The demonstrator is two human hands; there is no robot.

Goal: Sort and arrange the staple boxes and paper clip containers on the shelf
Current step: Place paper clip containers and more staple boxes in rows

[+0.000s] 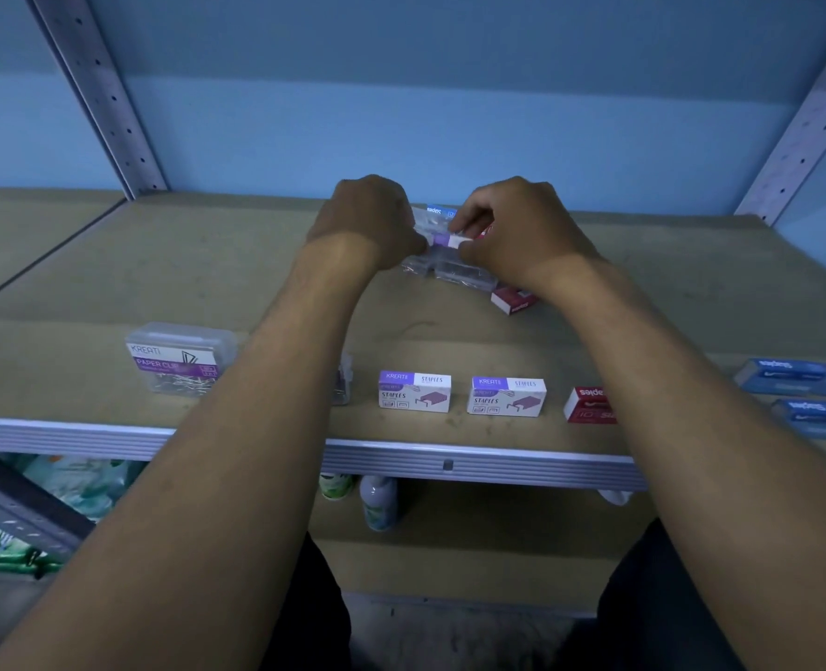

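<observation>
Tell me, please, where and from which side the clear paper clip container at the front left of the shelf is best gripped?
Probably across its two short ends, coming from above. The paper clip container lies flat on the shelf, wide and low, with its labelled lid up and bare board on its left. The left forearm crosses close on its right, so a top-down pinch looks easiest.

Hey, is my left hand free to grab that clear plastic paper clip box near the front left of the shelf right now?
Probably not yet. The left hand is gripping another clear plastic container further back together with the right hand. The clear plastic paper clip box itself sits unobstructed.
</observation>
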